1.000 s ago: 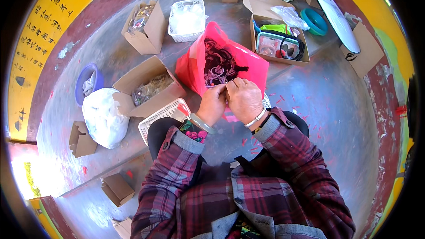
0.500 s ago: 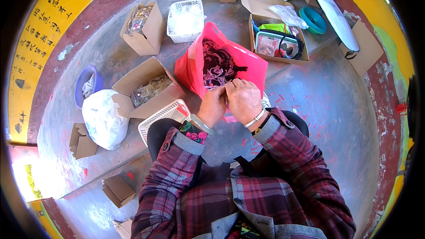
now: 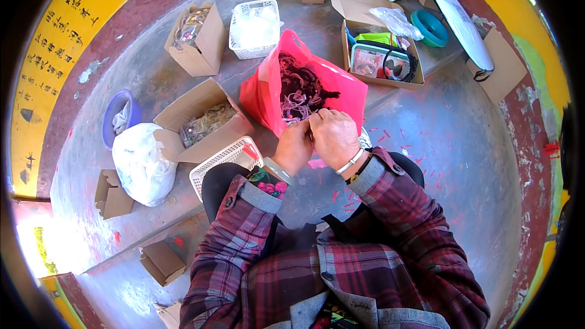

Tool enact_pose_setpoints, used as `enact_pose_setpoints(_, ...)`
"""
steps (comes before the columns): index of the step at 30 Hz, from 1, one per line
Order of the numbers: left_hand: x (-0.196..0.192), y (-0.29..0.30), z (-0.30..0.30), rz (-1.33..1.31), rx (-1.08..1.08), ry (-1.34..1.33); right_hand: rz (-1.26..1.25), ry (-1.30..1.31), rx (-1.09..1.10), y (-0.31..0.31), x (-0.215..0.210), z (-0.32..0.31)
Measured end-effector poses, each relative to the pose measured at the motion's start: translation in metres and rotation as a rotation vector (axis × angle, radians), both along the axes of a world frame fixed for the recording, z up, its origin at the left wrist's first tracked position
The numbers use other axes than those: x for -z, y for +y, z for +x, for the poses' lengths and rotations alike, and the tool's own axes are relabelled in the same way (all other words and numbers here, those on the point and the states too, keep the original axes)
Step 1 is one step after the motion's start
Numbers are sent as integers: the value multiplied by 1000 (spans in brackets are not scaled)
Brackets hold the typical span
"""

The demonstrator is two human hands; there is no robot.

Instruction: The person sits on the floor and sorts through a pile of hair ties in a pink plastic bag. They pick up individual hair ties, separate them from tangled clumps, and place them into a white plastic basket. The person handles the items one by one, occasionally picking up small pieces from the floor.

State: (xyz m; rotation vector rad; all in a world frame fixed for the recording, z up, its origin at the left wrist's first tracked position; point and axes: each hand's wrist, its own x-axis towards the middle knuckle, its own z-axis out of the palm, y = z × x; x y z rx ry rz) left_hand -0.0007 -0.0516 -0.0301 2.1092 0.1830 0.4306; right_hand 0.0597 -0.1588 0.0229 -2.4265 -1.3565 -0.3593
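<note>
At the red bag's near edge (image 3: 345,83), left hand (image 3: 294,146) and right hand (image 3: 336,137) are curling nearly closed, contents indiscernible; dark strands (image 3: 297,79), probably soft and light, are favouring end-gripping.

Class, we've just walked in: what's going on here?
Someone in a plaid jacket has their left hand and right hand together by the near edge of a red bag; anything held can't be made out. The bag gapes open, dark and pale purple strands inside. An open cardboard box and a white basket sit to its left.
</note>
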Motion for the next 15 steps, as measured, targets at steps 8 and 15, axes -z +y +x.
enact_pose_setpoints(8, -13, -5, -2, -20, -34, 18, -28, -12, 10, -1, 1, 1)
enact_pose_setpoints(15, -9, -2, 0, -31, 8, 47, -14, -2, 14, -1, 2, 1)
